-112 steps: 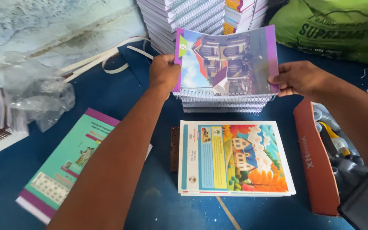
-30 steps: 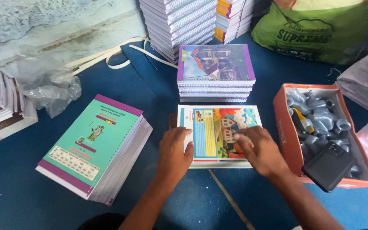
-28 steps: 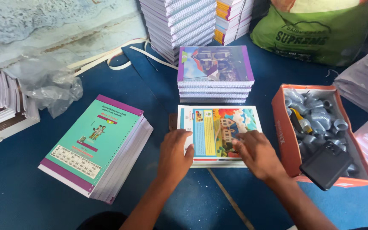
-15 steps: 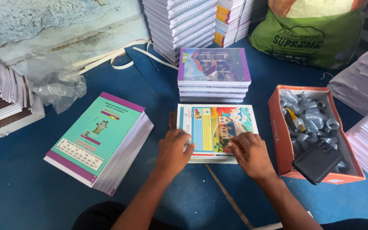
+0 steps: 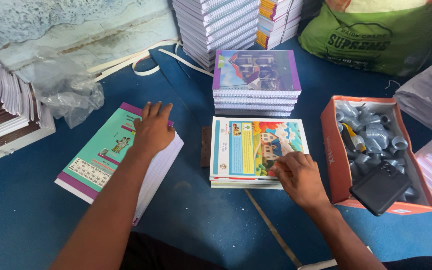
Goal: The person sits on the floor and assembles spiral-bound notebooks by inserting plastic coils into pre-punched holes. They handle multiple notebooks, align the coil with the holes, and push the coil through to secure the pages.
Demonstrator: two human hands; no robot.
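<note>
My left hand [image 5: 153, 127] lies flat with fingers spread on the top of a teal and purple stack of notebooks [image 5: 101, 157] at the left. My right hand [image 5: 300, 177] rests with curled fingers on the near right corner of a thin pile of colourful covers [image 5: 251, 147] showing a house picture, in the middle. Behind that pile stands a taller stack of spiral notebooks [image 5: 256, 82] with a purple-edged house cover.
An orange box [image 5: 338, 165] of grey plastic fittings with a black phone [image 5: 380, 187] on it sits at the right. Tall notebook stacks [image 5: 216, 25], a green sack [image 5: 371, 35], paper piles [image 5: 6, 115] left and right, and crumpled plastic [image 5: 68, 95] ring the blue surface.
My left hand has moved from the middle cover pile over to the teal stack at the left. My right hand stays on the cover pile's near right corner.
</note>
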